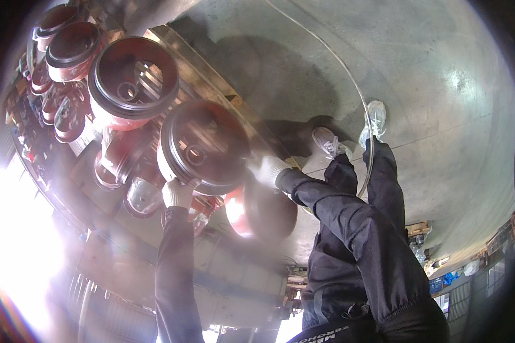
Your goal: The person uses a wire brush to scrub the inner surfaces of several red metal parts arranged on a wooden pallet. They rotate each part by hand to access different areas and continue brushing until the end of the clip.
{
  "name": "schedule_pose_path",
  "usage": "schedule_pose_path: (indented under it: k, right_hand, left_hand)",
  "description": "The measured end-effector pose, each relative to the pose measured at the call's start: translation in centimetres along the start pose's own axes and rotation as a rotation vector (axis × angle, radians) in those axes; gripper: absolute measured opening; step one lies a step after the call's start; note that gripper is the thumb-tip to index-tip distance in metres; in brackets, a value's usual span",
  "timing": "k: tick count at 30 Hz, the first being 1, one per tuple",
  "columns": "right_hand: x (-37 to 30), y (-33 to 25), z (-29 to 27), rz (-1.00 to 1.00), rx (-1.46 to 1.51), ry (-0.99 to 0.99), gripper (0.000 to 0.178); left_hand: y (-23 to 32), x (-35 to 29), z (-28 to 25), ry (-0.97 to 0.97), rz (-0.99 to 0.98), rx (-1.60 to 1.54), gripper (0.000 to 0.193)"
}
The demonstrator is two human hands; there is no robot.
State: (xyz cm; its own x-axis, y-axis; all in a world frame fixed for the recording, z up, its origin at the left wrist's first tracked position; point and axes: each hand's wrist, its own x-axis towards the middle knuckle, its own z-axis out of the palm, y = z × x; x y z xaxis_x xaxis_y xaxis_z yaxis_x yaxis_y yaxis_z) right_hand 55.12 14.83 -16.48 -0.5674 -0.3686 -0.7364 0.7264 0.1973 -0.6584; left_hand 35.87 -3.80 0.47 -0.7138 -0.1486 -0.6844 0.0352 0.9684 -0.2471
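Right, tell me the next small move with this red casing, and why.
Perhaps settle the right hand firmly against the red casing: the left hand holds its rim, while the right's contact is blurred, and another casing sits close.

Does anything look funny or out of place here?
Maybe the thin pale hose or cable: it curves loose across the floor, right by the person's right shoe. It looks odd because feet could catch on it.
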Motion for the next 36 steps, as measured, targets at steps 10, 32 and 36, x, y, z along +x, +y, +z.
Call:
schedule_pose_path:
  k: [10, 32, 36]
  right_hand:
    - [-2.0, 0.7, -1.0, -0.015, 0.111, 0.083, 0.050]
    - [-0.6, 0.6, 2.4, -0.189, 0.131, 0.385, 0.056]
    - [-1.0, 0.1, 2.0, -0.233, 0.134, 0.440, 0.057]
  left_hand:
    - [0.3, -0.3, -0.2, -0.004, 0.037, -0.062, 0.048]
    - [0.4, -0.1, 0.0, 0.000, 0.007, -0.014, 0.046]
    - [0.0, 0.1, 0.3, 0.075, 0.036, 0.059, 0.034]
